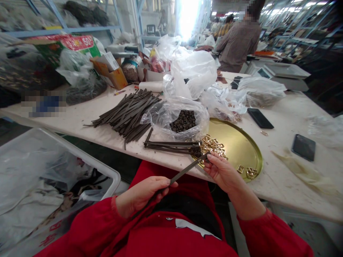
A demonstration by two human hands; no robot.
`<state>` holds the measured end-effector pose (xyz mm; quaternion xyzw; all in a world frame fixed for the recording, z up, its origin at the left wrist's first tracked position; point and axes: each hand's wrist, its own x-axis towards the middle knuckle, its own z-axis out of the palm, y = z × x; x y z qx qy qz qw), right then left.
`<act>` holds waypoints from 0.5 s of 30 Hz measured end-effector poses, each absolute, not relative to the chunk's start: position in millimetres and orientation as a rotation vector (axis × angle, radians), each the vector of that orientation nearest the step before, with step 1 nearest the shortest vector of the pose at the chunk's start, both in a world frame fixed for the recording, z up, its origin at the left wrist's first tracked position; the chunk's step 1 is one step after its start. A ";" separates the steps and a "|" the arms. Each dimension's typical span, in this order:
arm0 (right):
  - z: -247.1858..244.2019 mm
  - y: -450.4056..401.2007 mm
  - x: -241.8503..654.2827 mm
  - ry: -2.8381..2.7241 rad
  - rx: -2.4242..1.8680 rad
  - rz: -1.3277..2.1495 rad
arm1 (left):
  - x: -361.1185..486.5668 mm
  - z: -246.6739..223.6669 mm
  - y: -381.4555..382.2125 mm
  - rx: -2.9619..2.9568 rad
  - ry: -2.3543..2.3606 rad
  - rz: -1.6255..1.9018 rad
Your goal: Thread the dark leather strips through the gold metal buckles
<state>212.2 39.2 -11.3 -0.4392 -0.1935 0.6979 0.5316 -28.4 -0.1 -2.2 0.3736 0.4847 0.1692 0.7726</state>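
Observation:
A dark strap (184, 172) stretches slantwise between my two hands over my lap. My left hand (146, 192) is closed on it, thumb on top, with the loose end trailing below. Near the strap's upper end, my right hand (221, 171) pinches it; whether a buckle sits there is hidden by the fingers. Just beyond, a small bundle of straps (171, 145) lies at the table edge, its right ends by a heap of gold buckles (214, 145). These buckles lie on a round gold tray (235, 139), with a few more (250, 172) near its front rim.
A pile of loose straps (131, 112) lies at the left of the table (281, 171). Behind the buckles, an open plastic bag (200, 119) holds small dark pieces (183, 121). Two phones (259, 118) lie at right. A white bin (116, 180) stands at lower left. A person (235, 44) stands behind.

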 end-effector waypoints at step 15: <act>-22.5 44.3 211.5 -0.532 -1.144 1.680 | -32.8 -12.8 -1.5 2.125 1.484 0.372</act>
